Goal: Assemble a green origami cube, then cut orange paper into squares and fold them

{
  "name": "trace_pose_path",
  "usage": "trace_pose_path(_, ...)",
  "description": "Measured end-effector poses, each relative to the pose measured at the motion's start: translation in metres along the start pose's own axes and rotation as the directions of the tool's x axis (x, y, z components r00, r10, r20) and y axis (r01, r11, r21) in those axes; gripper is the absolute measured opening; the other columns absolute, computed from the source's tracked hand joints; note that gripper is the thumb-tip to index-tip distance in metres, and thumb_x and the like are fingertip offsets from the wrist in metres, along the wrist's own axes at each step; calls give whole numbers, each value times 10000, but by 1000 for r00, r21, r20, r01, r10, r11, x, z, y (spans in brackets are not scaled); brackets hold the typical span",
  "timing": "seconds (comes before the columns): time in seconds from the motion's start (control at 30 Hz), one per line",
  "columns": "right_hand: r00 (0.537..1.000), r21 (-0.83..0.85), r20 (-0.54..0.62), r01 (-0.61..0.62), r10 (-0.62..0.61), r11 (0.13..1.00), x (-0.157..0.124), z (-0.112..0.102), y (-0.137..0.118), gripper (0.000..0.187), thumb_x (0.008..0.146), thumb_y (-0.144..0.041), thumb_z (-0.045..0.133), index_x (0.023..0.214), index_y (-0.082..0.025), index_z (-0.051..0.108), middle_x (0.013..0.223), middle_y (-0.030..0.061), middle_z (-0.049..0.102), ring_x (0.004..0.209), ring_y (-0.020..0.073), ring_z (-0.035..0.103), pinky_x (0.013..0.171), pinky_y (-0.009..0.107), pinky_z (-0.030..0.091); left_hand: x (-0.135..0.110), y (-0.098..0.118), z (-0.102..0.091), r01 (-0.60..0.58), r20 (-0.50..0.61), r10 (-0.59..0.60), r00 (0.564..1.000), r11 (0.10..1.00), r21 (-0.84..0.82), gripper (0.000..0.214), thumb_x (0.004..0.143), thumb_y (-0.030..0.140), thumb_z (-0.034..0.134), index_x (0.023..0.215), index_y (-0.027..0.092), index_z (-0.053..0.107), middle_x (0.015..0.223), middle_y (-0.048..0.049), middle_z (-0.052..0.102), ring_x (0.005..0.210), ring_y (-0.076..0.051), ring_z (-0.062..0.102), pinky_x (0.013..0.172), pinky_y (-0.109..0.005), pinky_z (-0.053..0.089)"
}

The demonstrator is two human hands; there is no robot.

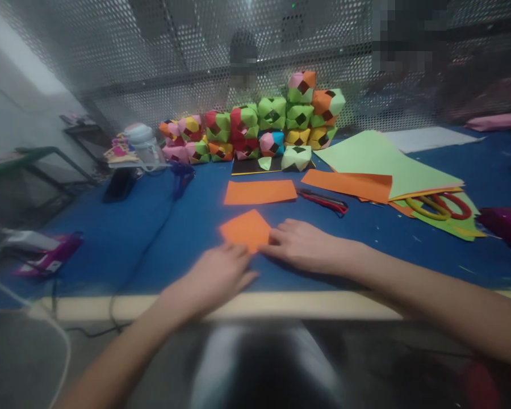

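Note:
A small orange paper square lies on the blue table close to its front edge. My left hand rests flat at the paper's near corner, fingers stretched out and touching it. My right hand lies flat against the paper's right edge, fingers extended towards it. Neither hand grips anything. A longer orange paper strip lies just beyond the square.
A stack of coloured folded paper cubes stands at the back against a perforated screen. Green and orange sheets and scissors with yellow and red handles lie right. A red and black tool, a purple box and a purple stapler sit around.

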State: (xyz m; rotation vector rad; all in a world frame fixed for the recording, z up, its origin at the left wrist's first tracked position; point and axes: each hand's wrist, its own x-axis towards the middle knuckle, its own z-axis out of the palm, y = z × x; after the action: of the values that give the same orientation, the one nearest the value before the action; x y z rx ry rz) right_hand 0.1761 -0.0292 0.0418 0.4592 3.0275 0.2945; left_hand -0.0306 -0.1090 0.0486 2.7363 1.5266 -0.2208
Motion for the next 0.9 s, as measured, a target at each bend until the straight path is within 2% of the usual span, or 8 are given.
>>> trace_pose_path(0.1,997,-5,69,-34,34,999,-1,-7,-9,305,966,-122,446,1211,-138,628,942,137,663,770,199,577,670,331,304,-6,10,10,59,-46,-61,997,998,-36,457,975,438,461,1222,80,600,1198,-163,651,1089,-329,605,908,-445,518)
trace_pose_path(0.27,981,20,146,-129,125,991,-4,-10,-2,232,922,-82,471,988,-100,693,906,138,675,786,195,599,695,339,320,-19,11,21,73,-153,-87,984,993,-95,470,989,456,409,1097,75,661,1107,-161,677,1080,-316,610,932,-447,518)
trace_pose_path(0.33,977,29,162,-147,141,989,-5,-11,2,224,897,-66,490,957,-100,704,921,136,680,795,190,600,705,339,319,-25,9,21,102,-178,-120,977,989,-108,472,989,459,406,1059,80,679,1091,-168,683,1052,-314,622,925,-464,520)
trace_pose_path(0.47,963,56,217,-177,161,983,-7,-14,5,256,912,-73,473,999,-103,712,985,138,678,866,211,602,717,336,326,-28,7,8,156,-100,-171,980,978,-139,416,974,446,449,1037,120,700,1074,-144,690,1016,-303,634,884,-467,523)
trace_pose_path(0.6,968,86,193,-177,158,981,-8,-12,6,262,921,-88,469,1021,-102,710,995,149,666,892,230,591,716,332,343,-9,7,-20,178,61,-173,983,980,-89,416,977,447,428,886,154,708,918,-103,686,891,-282,651,786,-425,515)
trace_pose_path(0.67,975,95,161,-172,155,981,-9,-10,8,265,927,-98,463,1019,-102,711,1000,154,660,887,231,587,717,331,355,5,5,-36,188,113,-183,977,982,-34,425,985,432,397,887,145,694,901,-105,681,837,-274,654,716,-385,499)
trace_pose_path(0.8,975,104,146,-185,169,977,-10,-6,10,283,933,-91,443,1019,-97,713,1034,169,653,870,225,589,731,336,378,30,-4,-54,284,67,-289,955,956,68,336,965,319,394,888,147,672,930,-110,679,815,-270,663,639,-340,457)
trace_pose_path(0.9,977,99,142,-175,160,980,-10,-9,7,276,913,-67,452,1007,-84,711,1021,179,655,863,225,597,736,343,395,46,-20,-51,348,-7,-348,937,936,41,337,955,367,408,1009,143,655,1078,-140,665,962,-297,650,721,-349,473)
